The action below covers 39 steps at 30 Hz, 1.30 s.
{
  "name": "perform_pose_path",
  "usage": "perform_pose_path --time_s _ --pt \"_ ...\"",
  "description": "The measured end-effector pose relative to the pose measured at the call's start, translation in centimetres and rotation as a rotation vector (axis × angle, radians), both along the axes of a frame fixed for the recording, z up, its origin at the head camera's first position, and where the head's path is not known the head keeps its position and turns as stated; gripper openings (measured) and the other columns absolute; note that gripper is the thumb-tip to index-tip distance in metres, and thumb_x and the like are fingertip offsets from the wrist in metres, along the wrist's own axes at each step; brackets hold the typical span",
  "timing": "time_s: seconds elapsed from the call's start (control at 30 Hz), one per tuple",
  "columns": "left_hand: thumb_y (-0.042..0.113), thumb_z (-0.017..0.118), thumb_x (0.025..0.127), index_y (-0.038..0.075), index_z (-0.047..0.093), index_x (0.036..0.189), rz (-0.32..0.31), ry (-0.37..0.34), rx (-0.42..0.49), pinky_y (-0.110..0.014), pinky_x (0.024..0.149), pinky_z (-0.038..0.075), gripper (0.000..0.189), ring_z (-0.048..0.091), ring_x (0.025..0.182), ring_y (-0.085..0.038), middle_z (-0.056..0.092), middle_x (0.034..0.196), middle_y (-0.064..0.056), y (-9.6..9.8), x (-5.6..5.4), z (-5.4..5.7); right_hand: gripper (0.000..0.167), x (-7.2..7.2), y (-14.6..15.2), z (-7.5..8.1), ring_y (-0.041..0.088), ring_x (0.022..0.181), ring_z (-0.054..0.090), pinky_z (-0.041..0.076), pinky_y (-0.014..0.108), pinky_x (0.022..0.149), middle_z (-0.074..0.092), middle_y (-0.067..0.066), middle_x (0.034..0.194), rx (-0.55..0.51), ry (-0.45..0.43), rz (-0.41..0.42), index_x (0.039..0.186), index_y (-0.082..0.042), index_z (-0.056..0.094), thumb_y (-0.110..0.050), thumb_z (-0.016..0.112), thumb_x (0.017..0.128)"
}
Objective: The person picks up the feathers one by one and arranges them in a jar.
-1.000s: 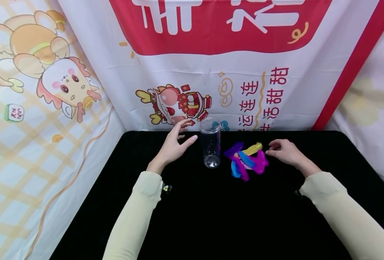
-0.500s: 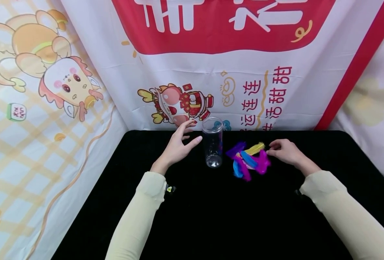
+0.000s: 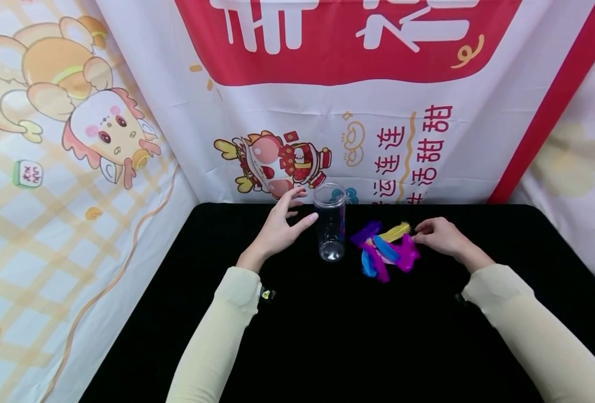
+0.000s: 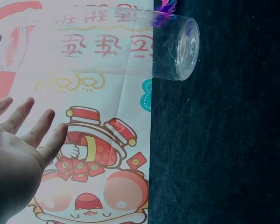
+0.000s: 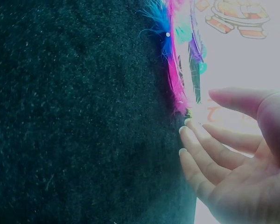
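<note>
At the far half of the black table (image 3: 327, 336), the left hand (image 3: 279, 229) is closer to the clear jar (image 3: 331, 229) than one second earlier: a gap between thumb and jar closes, and the thumb tip now meets the jar's near-side outline in the head view. Contact cannot be confirmed. The right hand (image 3: 444, 236) reaches slightly nearer the coloured feathers (image 3: 385, 248); its change is smaller. Jar and feathers keep their positions relative to each other.

Judged by this, the work is at the approach stage: both hands are set at their items, and neither item is lifted.

Hand state: the left hand is released, fingers spread and thumb extended, grasping nothing. The right hand is also released; the right wrist view shows loosely bent fingers with the thumb apart. Whether its fingertips touch the nearest feather cannot be told.

Item location: the jar stands upright, immediately right of the left hand. The feathers lie in a loose pile between jar and right hand, just beside the right fingertips.
</note>
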<state>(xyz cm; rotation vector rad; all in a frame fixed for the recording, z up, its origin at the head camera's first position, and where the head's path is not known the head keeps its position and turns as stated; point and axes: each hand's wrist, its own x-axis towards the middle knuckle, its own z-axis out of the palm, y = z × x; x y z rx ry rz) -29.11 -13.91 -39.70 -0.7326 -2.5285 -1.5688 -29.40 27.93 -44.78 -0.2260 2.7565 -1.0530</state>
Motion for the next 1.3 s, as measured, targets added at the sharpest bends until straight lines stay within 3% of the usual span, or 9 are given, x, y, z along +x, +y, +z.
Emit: perform_pose_path --time_s 0.17,0.47,0.7,0.83,1.17,1.3 --pt "0.043 0.069 0.098 0.024 0.034 0.156 -0.002 -0.014 -0.017 -0.052 0.112 0.043 0.071 0.047 0.139 -0.029 0.045 0.154 -0.006 0.3 0.1 0.2 0.044 0.0 -0.1 0.0 0.025 0.098 0.065 0.052 0.032 0.079 0.073 0.019 0.107 -0.008 -0.012 0.003 0.121 0.012 0.065 -0.023 0.073 0.094" --pt "0.044 0.071 0.096 0.025 0.030 0.158 -0.018 -0.045 -0.011 -0.053 0.113 0.042 0.077 0.046 0.140 -0.028 0.042 0.155 -0.003 0.9 -0.1 0.1 0.041 -0.1 -0.6 -0.1 0.016 0.091 0.063 0.052 0.030 0.078 0.074 0.017 0.103 -0.019 -0.021 0.012 0.118 0.011 0.067 -0.022 0.073 0.094" --pt "0.040 0.072 0.096 0.024 0.029 0.159 -0.026 -0.035 0.004 -0.053 0.113 0.042 0.079 0.046 0.140 -0.030 0.041 0.156 -0.002 1.6 -0.3 0.1 0.043 -0.1 -0.8 -0.2 0.017 0.092 0.064 0.052 0.030 0.080 0.074 0.016 0.103 -0.034 -0.048 0.007 0.120 0.012 0.066 -0.021 0.073 0.094" --pt "0.044 0.073 0.095 0.024 0.030 0.158 -0.026 -0.020 -0.001 -0.051 0.112 0.044 0.079 0.047 0.139 -0.026 0.043 0.154 0.000 2.0 -0.3 0.1 0.042 -0.3 -0.8 -0.5 0.015 0.090 0.064 0.052 0.029 0.079 0.074 0.014 0.102 -0.043 -0.057 -0.003 0.119 0.011 0.066 -0.021 0.074 0.093" --pt "0.044 0.074 0.094 0.020 0.028 0.160 -0.020 -0.036 -0.015 -0.047 0.113 0.044 0.084 0.047 0.139 -0.023 0.040 0.155 -0.001 2.7 -0.1 -0.1 0.038 -0.6 -1.2 -0.9 0.012 0.085 0.063 0.052 0.027 0.077 0.075 0.008 0.096 -0.080 -0.067 -0.041 0.113 0.010 0.070 -0.020 0.077 0.091" --pt "0.046 0.074 0.093 0.023 0.028 0.160 -0.025 -0.041 -0.004 -0.049 0.113 0.043 0.084 0.046 0.139 -0.023 0.040 0.156 -0.002 2.9 -0.1 -0.3 0.037 -0.5 -1.4 -0.9 0.011 0.081 0.064 0.053 0.027 0.075 0.075 0.007 0.093 -0.096 -0.065 -0.051 0.112 0.010 0.071 -0.018 0.078 0.090"
